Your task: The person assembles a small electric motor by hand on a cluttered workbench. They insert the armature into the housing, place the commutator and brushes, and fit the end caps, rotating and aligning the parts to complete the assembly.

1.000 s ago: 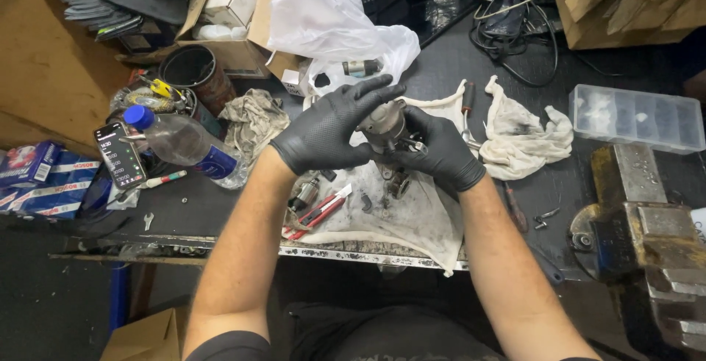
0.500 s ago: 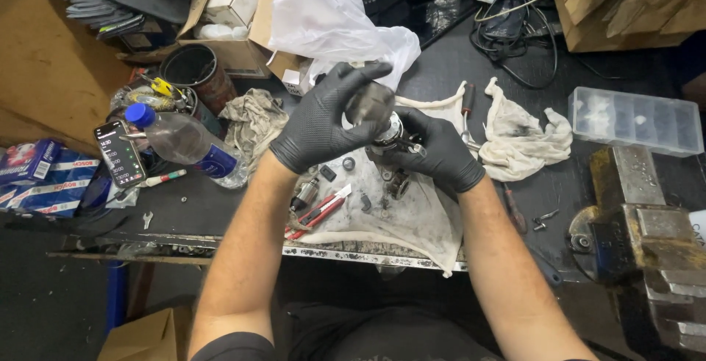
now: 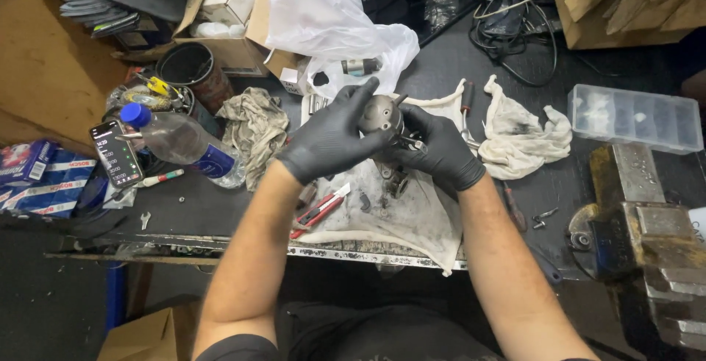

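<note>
Just above the frame's centre, your left hand (image 3: 331,140), in a black glove, wraps its fingers around a rounded grey metal part (image 3: 380,115) and grips it firmly. Your right hand (image 3: 439,151) closes on the part's lower right side, pinching a small fitting there. You seem to be mid-way through working that fitting; the next move likely calls for a steady hold and a careful twist. Beneath lies a stained white cloth (image 3: 401,217), soft and crumpled, with a red-handled knife (image 3: 320,209) at its left edge.

The left hand (image 3: 331,140) has shifted its grip around the round metal part (image 3: 380,116), held slightly higher.
</note>
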